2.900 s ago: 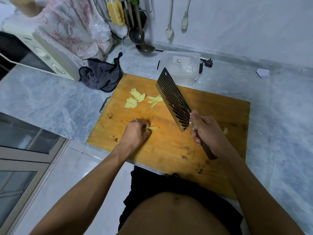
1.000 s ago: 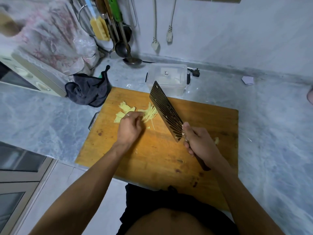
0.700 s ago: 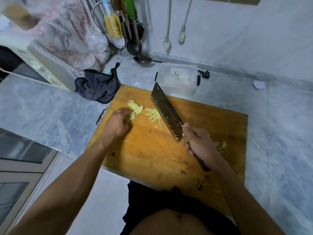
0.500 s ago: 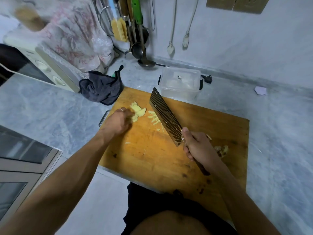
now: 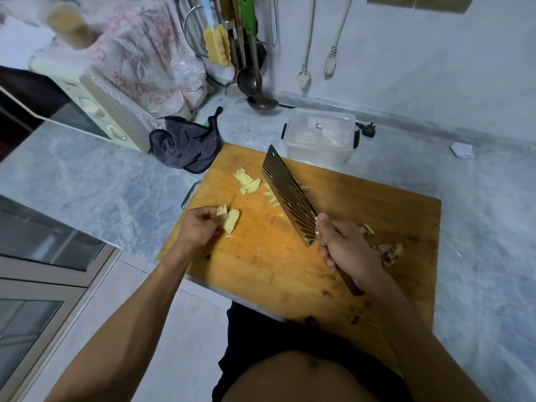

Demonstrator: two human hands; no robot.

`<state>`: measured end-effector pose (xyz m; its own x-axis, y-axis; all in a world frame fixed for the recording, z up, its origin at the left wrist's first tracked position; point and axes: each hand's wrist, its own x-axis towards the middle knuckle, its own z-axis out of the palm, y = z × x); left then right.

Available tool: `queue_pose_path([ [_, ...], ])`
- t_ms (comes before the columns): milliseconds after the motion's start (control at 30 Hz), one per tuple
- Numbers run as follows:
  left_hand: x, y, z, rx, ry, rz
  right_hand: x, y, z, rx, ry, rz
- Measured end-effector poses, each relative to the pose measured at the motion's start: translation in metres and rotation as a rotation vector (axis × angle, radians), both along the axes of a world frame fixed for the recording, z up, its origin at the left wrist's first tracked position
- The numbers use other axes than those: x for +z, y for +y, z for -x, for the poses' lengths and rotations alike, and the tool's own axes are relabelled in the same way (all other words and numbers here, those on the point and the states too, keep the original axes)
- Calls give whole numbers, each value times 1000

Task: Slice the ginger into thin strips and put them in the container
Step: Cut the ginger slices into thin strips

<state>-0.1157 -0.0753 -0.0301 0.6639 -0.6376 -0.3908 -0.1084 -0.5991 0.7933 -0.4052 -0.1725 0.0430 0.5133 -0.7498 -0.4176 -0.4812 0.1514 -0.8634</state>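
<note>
My left hand (image 5: 199,226) pinches a couple of pale yellow ginger slices (image 5: 230,219) just above the wooden cutting board (image 5: 278,262). More ginger slices (image 5: 247,181) lie at the board's far left, with thin ginger strips (image 5: 272,197) beside the blade. My right hand (image 5: 345,246) grips the handle of a ribbed cleaver (image 5: 288,192), whose blade points away toward the clear plastic container (image 5: 319,136) standing behind the board.
Ginger peel scraps (image 5: 390,250) lie on the board to the right of my right hand. A dark cloth (image 5: 185,146) sits at the board's far left corner, next to a cream appliance (image 5: 95,108). Ladles and utensils (image 5: 246,53) hang by the wall. The marble counter (image 5: 487,216) surrounds the board.
My left hand has picked slices out of the ginger pile and drawn them back toward me along the board. The cleaver has stayed nearly in place in my right hand.
</note>
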Motion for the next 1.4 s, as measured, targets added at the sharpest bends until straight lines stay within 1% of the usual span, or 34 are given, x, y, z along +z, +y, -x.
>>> queue_pose_path([
  [67,-1,6,5,7,-24,7,0,2,0,-1,-4,-4],
  [167,0,8,6,-47,-225,-45,0,4,0,-5,-19,-14],
  [233,0,6,2,-60,-298,-82,0,6,1,-4,-21,-23],
  [367,1,-3,-7,-256,-516,-150,1,5,1,-12,-2,-39],
  [433,5,-17,-3,-319,-552,-124,2,5,2,-20,11,-25],
  [600,10,-60,17,-378,-567,-74,5,2,3,-33,0,-4],
  [767,6,-85,24,-300,-564,-177,5,-3,6,-39,-20,1],
  [967,2,-81,13,-161,-363,-112,2,-4,7,-48,-16,-6],
  [1067,4,-80,9,-101,-330,-98,0,-3,5,-46,-6,-14],
  [1200,1,-73,4,-47,-259,-22,-1,-2,2,-46,3,-47],
  [1333,3,-69,-1,100,-142,82,-3,0,1,-32,4,-52],
  [1400,5,-66,-4,122,-125,95,-4,0,1,-30,7,-56],
])
